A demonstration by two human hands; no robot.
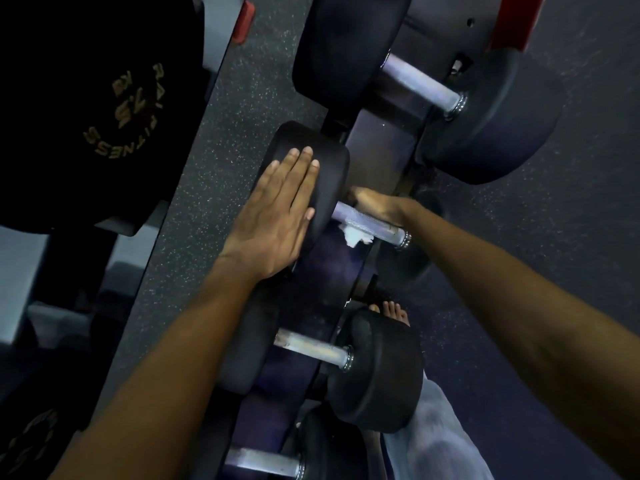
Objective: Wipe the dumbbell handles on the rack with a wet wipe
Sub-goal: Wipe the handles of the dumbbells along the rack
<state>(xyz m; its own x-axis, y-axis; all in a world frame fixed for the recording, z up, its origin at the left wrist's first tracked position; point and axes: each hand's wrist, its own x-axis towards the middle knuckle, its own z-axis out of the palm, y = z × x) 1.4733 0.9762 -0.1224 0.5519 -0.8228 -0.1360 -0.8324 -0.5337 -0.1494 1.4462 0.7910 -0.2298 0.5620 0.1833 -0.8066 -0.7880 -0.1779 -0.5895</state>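
A person leans over a dumbbell rack (pixel 377 154) in a dim gym, both bare arms stretched down to one dumbbell (pixel 311 174) in the middle of the row. The left hand (pixel 277 213) lies flat, fingers straight and together, on the black weight head. The right hand (pixel 375 206) reaches under the steel handle (pixel 363 221), apparently curled around it, though its fingers are hidden. A white wipe (pixel 355 236) hangs crumpled just below the handle, beside that hand. More dumbbells sit above and below on the same rack. A bare foot (pixel 394 311) stands on the speckled floor (pixel 214 140).
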